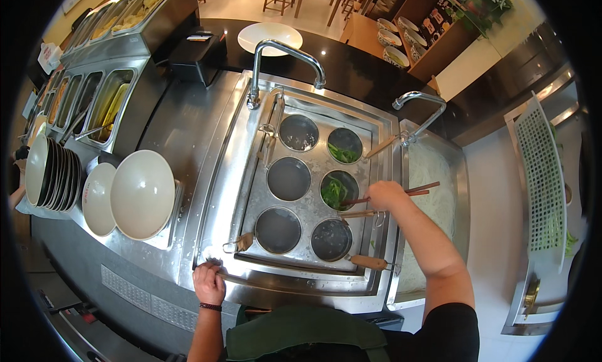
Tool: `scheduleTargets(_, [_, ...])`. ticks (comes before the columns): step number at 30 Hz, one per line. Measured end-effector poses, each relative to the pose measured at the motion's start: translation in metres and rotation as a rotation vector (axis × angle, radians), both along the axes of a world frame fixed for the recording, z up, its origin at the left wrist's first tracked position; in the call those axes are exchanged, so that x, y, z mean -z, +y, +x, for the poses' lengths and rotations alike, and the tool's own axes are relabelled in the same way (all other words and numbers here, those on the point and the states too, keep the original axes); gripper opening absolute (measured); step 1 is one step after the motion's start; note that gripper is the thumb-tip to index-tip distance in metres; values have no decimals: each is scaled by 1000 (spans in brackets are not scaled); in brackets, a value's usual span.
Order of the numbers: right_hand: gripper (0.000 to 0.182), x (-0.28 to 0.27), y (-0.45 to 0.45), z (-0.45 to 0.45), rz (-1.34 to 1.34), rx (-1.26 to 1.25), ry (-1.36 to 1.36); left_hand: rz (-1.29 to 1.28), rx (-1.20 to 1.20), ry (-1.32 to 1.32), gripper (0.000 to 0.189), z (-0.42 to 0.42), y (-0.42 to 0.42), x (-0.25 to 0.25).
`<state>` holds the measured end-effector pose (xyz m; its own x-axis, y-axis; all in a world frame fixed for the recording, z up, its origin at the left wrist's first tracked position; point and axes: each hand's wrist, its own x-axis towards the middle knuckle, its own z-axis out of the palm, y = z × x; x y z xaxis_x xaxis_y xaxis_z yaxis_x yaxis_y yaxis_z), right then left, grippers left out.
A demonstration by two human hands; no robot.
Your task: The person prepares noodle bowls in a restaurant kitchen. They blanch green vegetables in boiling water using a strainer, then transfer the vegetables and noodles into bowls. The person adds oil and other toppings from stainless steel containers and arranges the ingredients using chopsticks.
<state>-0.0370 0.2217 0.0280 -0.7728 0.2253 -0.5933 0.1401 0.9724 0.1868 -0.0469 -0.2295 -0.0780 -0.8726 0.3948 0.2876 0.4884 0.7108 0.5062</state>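
My right hand (386, 196) holds a pair of reddish-brown chopsticks (416, 191). Their tips are in leafy greens (334, 192) inside the right middle round well of the steel noodle cooker (305, 281). A wooden strainer handle (361, 214) lies just below that hand. At the cooker's front left corner, my left hand (208, 283) rests with curled fingers on the steel edge; whether it grips anything is unclear. More greens (343, 153) sit in the back right well. Cloudy liquid shows in the left middle well (289, 179). Another wooden handle (369, 262) sticks out from the front right well.
Two chrome faucets (288, 44) (420, 96) arch over the cooker's back. White noodles (430, 211) soak in a steel basin at right. White bowls (142, 195) and stacked bowls (51, 174) stand left, near ingredient pans (110, 105). A perforated tray (541, 178) stands far right.
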Motion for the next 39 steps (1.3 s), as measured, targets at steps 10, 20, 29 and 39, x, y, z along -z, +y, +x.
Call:
scheduleTargets(10, [21,-90,16,28,229,74,44,-14,5,1,15,-1,4,-4])
scheduleTargets(20, [18,-72,20,-28,275,121,265,-31,10,-11,15,-3,5,-5])
scheduleTargets(29, [17,24,41,-105,350,69,194,-41,-20,-5,18,-3,4,-3])
scheduleTargets(39, [16,3,47,-96,151,145,120,-43,-22,-36,18,-3,4,-5])
